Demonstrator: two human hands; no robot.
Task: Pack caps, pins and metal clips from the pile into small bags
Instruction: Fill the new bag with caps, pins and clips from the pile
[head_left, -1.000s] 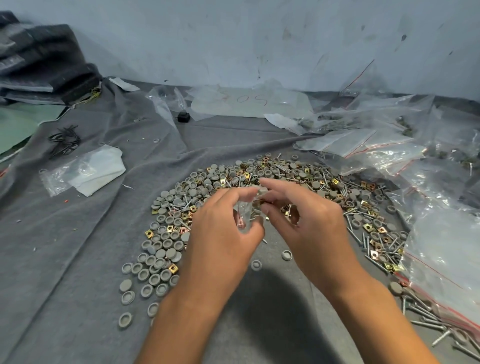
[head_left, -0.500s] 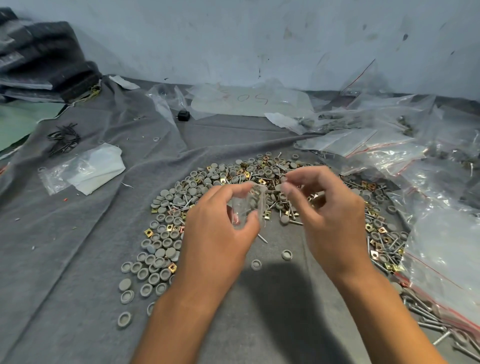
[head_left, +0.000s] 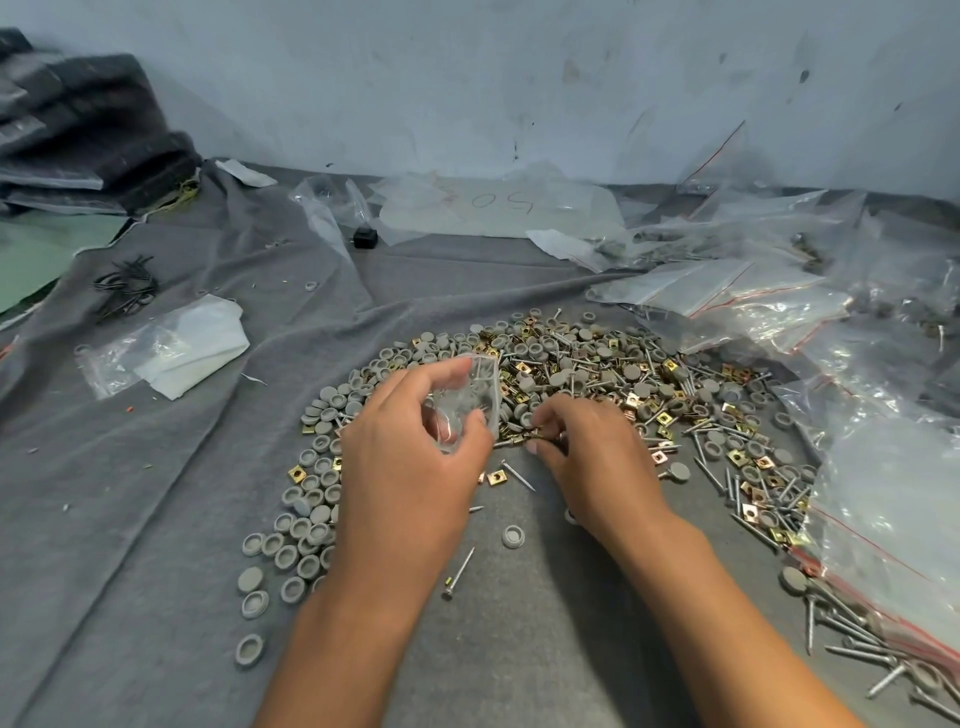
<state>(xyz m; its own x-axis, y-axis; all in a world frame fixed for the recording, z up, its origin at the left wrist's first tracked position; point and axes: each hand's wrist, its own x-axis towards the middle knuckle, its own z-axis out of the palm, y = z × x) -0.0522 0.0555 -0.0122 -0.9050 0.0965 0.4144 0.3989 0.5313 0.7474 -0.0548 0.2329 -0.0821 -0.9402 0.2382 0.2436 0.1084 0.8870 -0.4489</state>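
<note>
On grey cloth (head_left: 156, 519), left hand (head_left: 410, 467) grips small bag (head_left: 467, 400); right hand (head_left: 592, 457) pinches into pile (head_left: 597, 374).

matt grey woven cloth cover (head_left: 156, 519) | matt grey round plastic caps (head_left: 291, 551) | dull silver metal pins (head_left: 460, 571) | shiny brass-coloured square metal clips (head_left: 296, 473) | glossy clear crinkled plastic bags with red strips (head_left: 893, 519) | rough scuffed pale painted wall (head_left: 467, 78)

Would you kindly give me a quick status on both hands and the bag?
Left hand holds small bag above pile. Right hand down on pile, fingertips picking among pins and clips. Nothing in the way.
</note>
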